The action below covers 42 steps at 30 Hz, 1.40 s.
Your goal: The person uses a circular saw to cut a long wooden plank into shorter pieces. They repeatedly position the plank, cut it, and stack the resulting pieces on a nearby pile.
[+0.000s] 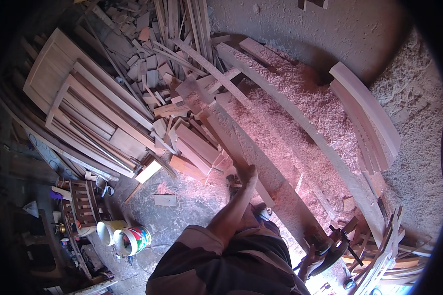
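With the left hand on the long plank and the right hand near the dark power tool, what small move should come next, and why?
Probably bring the right hand fully onto the dark power tool at the plank's near end. The left hand already presses the long pale wooden plank, and pink wood shavings lie beside it; the right grip is unclear.

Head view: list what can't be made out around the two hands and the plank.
- Left hand on the plank: fingers lie over its edge, grip unclear.
- Right hand: on a dark power tool; blurred, tool's kind unclear.
- Plank's near end: hidden behind the tool.
- Buckets: contents too small.
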Available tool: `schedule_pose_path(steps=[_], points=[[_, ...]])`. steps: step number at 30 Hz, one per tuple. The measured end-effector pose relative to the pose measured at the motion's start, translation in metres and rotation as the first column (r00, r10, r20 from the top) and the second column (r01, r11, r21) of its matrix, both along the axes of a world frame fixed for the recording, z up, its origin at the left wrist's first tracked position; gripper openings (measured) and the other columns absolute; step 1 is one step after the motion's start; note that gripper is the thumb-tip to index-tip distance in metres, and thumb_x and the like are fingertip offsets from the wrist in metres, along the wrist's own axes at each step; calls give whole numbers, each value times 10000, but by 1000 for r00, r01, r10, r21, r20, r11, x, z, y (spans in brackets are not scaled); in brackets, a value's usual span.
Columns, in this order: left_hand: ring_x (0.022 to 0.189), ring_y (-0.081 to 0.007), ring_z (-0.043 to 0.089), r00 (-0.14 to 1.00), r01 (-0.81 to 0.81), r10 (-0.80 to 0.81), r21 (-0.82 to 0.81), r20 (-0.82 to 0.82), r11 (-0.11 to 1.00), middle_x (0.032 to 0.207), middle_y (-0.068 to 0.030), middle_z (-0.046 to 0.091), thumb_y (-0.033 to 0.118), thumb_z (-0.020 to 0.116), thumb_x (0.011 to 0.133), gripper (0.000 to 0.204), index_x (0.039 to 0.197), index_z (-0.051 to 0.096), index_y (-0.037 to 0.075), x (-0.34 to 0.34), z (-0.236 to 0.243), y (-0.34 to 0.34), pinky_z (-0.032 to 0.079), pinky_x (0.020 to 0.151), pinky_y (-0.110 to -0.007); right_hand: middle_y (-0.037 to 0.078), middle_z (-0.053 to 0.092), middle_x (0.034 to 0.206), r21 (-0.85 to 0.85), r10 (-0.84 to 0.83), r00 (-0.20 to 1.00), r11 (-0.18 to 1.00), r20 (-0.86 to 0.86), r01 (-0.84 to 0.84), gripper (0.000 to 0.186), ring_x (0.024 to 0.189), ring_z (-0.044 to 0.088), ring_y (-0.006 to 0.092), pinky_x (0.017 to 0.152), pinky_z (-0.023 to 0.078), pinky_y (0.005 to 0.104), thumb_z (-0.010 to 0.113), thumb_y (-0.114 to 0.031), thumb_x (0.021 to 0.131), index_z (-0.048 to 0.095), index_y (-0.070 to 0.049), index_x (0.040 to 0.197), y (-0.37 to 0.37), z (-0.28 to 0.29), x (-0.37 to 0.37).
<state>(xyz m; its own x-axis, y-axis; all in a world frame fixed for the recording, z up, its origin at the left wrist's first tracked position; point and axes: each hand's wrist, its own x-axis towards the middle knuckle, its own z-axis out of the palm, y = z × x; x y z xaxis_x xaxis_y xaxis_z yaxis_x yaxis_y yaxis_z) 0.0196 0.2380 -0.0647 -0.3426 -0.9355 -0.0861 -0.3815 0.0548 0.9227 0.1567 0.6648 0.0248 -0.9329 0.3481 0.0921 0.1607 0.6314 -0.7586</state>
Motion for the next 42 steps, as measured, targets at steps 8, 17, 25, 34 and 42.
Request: schedule_pose_path(steps=[8,17,25,34,42], points=[[1269,-404,538,995,-62,69,-82,74,995,1411,-294,487,100,686,788,862,1496,224,-72,-52,-33,-79,442,1096,-435,247,684,1173,-87,-26,998,996,-53,22,675,1020,680,382,903,526,477,758,-158,754,540,81,1346,-12,8,-5],[1345,-423,463,996,10,2,137,-89,991,1459,-309,411,137,714,764,905,1491,228,-98,-73,-8,-148,389,1167,-459,211,707,1046,-110,-148,963,978,225,176,581,920,682,327,849,525,449,771,-142,760,597,60,1277,-13,20,-1],[1325,-435,467,996,17,-3,149,-93,989,1456,-308,389,169,693,782,882,1488,226,-78,-74,-2,-145,404,1155,-466,125,713,1038,-217,-118,977,964,175,155,561,917,680,238,847,532,385,740,-98,711,638,47,1242,-4,63,-9],[1532,-452,127,916,400,-389,-167,95,901,1636,-329,97,156,681,878,919,1605,135,22,-13,46,-163,218,1247,-459,88,701,1058,-452,447,868,833,214,-318,576,910,646,182,809,525,336,703,-48,721,620,27,1285,-77,154,-35],[1525,-460,157,420,890,-617,-436,665,136,1655,-219,180,250,861,706,1139,1609,185,95,50,152,-153,217,1197,-613,189,742,947,-249,875,463,485,144,-838,528,882,753,301,746,585,385,829,-149,774,646,12,1242,-159,181,-80]])
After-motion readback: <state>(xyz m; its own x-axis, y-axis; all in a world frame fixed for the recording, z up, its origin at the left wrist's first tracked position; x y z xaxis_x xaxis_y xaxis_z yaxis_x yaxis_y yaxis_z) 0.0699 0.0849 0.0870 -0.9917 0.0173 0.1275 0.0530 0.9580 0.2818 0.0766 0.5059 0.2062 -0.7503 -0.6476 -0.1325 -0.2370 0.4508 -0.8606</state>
